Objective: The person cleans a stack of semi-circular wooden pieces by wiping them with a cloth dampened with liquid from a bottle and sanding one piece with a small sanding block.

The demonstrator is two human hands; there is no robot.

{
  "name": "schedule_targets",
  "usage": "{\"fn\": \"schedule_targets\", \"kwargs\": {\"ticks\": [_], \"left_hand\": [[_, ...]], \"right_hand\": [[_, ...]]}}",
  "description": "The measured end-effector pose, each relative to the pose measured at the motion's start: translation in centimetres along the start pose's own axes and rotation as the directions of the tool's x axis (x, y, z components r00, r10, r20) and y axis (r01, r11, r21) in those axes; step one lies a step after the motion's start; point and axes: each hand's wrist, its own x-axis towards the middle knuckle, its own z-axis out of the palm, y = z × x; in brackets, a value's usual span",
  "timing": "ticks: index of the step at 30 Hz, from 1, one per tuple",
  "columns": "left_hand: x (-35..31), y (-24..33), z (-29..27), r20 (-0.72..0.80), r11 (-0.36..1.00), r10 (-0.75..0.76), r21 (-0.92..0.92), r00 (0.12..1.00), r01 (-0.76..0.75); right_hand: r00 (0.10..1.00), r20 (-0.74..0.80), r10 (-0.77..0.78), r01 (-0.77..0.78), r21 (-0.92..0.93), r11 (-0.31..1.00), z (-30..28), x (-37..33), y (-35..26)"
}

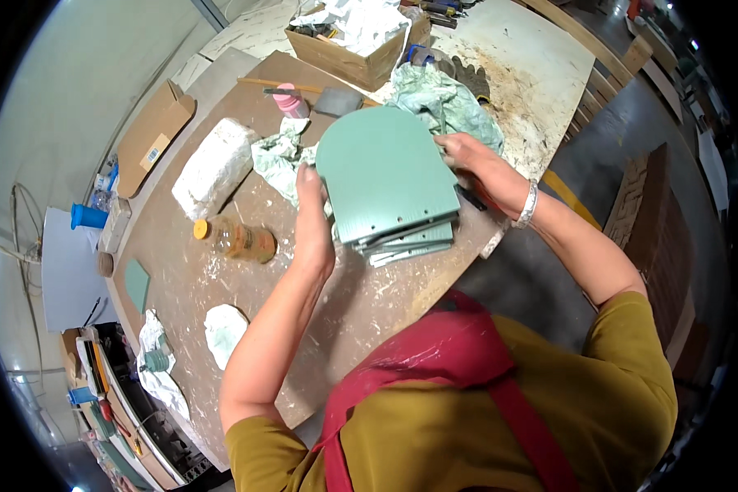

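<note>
A stack of pale green boards with rounded tops (385, 176) lies on the worktable before me, small holes along the near straight edge of the top one. My left hand (313, 217) grips the left edge of the top board, its fingers partly hidden behind it. At the upper right edge my right hand (471, 160) is closed, fingers pressed together. A thin greenish sliver shows at its fingertips, too small to name. Just below this hand, a black, handle-like thing (471, 198) sticks out beside the stack.
Beyond the stack are a green-stained cloth (443, 98), a grey sanding block (338, 102), a pink bottle (290, 100) and a cardboard box of rags (361, 61). Left are a white wrapped bundle (213, 168) and a yellow-capped bottle (242, 241). The worktable's edge (477, 261) runs near my right side.
</note>
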Motion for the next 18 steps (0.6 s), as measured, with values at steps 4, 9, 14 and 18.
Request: {"fn": "schedule_targets", "kwargs": {"ticks": [4,9,14,18], "left_hand": [[1.9,-1.6,-2.4,0.201,0.862,-0.433,-0.193,0.878,0.469],[0.6,-1.9,0.7,0.126,0.877,-0.473,-0.030,0.872,0.480],[1.5,-3.1,0.7,0.162,0.894,-0.430,-0.064,0.888,0.444],[1.0,-2.4,1.7,0.174,0.850,-0.473,-0.166,0.864,0.499]], "right_hand": [[0.873,-0.096,0.478,-0.420,0.347,0.838,-3.7,3.7,5.3],[0.819,0.047,0.571,-0.506,0.527,0.682,-0.2,4.8,7.3],[0.799,0.127,0.588,-0.570,0.472,0.673,0.3,6.3,6.6],[0.893,0.127,0.431,-0.441,0.435,0.785,0.7,6.3,6.5]]}}
